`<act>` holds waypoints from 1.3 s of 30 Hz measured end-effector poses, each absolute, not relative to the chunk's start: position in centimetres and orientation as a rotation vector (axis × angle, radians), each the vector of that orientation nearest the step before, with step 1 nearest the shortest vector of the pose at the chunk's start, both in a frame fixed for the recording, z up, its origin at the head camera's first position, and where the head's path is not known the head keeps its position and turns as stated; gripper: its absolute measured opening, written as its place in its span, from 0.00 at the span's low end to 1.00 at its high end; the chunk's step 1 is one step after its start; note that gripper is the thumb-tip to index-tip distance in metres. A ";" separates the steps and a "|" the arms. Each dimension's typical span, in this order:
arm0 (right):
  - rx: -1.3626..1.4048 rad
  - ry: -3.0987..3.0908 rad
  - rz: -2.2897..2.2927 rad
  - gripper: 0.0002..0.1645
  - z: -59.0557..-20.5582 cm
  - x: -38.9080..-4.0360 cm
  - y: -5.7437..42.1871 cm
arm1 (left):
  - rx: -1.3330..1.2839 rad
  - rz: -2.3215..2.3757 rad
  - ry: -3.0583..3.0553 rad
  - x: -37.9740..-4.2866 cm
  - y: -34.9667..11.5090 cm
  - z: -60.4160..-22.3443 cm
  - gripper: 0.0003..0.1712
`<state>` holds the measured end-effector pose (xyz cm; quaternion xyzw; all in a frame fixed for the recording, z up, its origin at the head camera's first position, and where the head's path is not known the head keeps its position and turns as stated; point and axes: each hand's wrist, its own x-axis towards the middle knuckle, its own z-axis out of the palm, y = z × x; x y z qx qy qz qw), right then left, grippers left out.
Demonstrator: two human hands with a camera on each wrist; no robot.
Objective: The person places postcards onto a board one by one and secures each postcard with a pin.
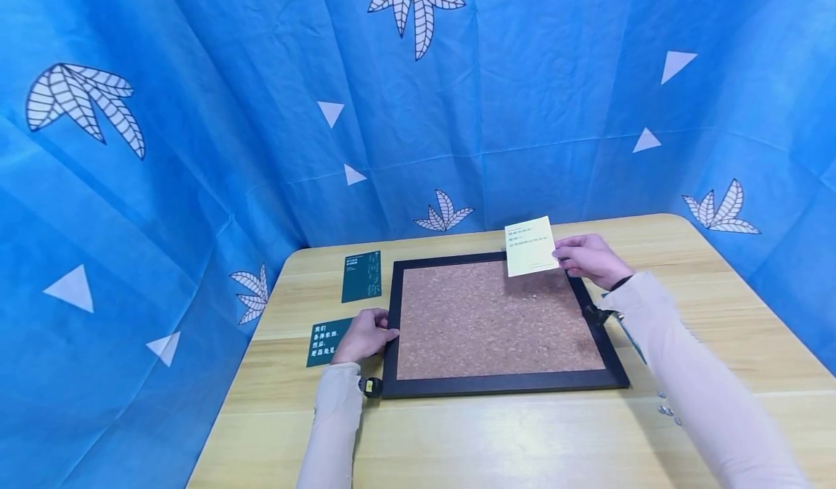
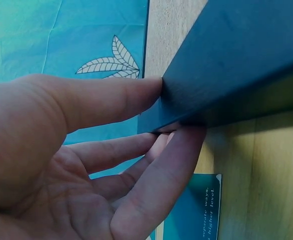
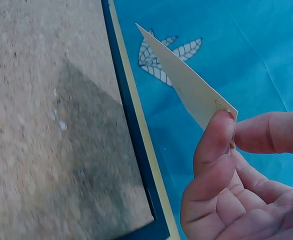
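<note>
A corkboard (image 1: 483, 322) with a black frame lies in the middle of the table. At its left side, my left hand (image 1: 366, 335) holds the frame's edge. The left wrist view shows the thumb (image 2: 141, 97) against the dark frame (image 2: 246, 55), with fingertips at its lower edge. Over the board's far right corner, my right hand (image 1: 593, 260) pinches a pale yellow card (image 1: 530, 247) with printed lines. In the right wrist view the card (image 3: 191, 85) is tilted, seen nearly edge-on between thumb and fingers, apart from the cork (image 3: 41, 150) and casting a shadow there.
Left of the board lie two dark green cards, an upright one (image 1: 361, 277) and a wider one (image 1: 324, 340) partly behind my left hand. Several small clear pieces (image 1: 665, 410) sit by my right forearm on the wooden table (image 1: 490, 438). A blue patterned curtain (image 1: 542, 97) hangs behind.
</note>
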<state>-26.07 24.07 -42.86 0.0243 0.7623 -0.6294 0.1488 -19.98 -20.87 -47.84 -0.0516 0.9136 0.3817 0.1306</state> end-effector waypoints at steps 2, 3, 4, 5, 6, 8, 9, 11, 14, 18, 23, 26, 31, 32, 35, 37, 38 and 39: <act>0.057 2.180 -1.815 0.32 -42.9 -26.1 23.7 | -0.149 1.111 2.652 -20.0 -20.9 -47.9 0.31; 0.051 2.177 -1.813 0.32 -43.0 -26.1 23.5 | -0.148 1.112 2.652 -20.0 -20.9 -47.9 0.31; 0.049 2.175 -1.812 0.32 -43.0 -26.1 23.3 | -0.147 1.112 2.653 -20.0 -20.9 -47.9 0.31; 0.043 2.177 -1.807 0.32 -43.0 -26.1 23.1 | -0.146 1.113 2.654 -20.0 -20.9 -47.9 0.31; 0.038 2.176 -1.807 0.32 -43.0 -26.1 22.9 | -0.144 1.113 2.654 -20.0 -21.0 -47.9 0.31; 0.026 2.175 -1.801 0.32 -43.1 -26.1 22.5 | -0.139 1.116 2.655 -20.0 -21.0 -47.8 0.31; 0.022 2.170 -1.801 0.32 -43.0 -26.1 22.3 | -0.138 1.119 2.654 -20.0 -21.0 -47.8 0.31; 0.017 2.163 -1.800 0.31 -43.0 -26.1 21.8 | -0.136 1.122 2.653 -20.1 -21.0 -47.9 0.31; 0.010 2.141 -1.815 0.30 -43.0 -26.1 21.0 | -0.133 1.127 2.648 -20.1 -21.1 -48.0 0.31; -0.002 2.132 -1.818 0.29 -43.3 -26.2 20.1 | -0.129 1.124 2.651 -20.1 -21.1 -48.0 0.31; -0.010 2.124 -1.804 0.29 -43.7 -26.3 18.9 | -0.137 1.119 2.652 -20.2 -21.1 -47.9 0.31; -0.014 2.111 -1.799 0.30 -43.9 -26.3 18.2 | -0.142 1.122 2.647 -20.2 -21.1 -48.0 0.30; -0.035 2.108 -1.783 0.27 -44.5 -26.1 17.0 | -0.141 1.121 2.646 -20.2 -21.1 -48.0 0.30; -0.038 2.110 -1.778 0.27 -44.7 -26.0 16.8 | -0.140 1.119 2.648 -20.2 -21.1 -48.0 0.30; -0.038 2.111 -1.773 0.26 -45.1 -25.9 16.1 | -0.138 1.118 2.648 -20.2 -21.2 -47.9 0.31; -0.057 2.110 -1.765 0.26 -45.3 -25.8 15.8 | -0.138 1.121 2.647 -20.2 -21.1 -47.9 0.31; -0.071 2.111 -1.757 0.27 -45.4 -25.8 15.6 | -0.138 1.121 2.647 -20.2 -21.1 -47.9 0.31; -0.070 2.104 -1.757 0.26 -45.5 -25.8 15.4 | -0.139 1.122 2.646 -20.2 -21.1 -47.9 0.31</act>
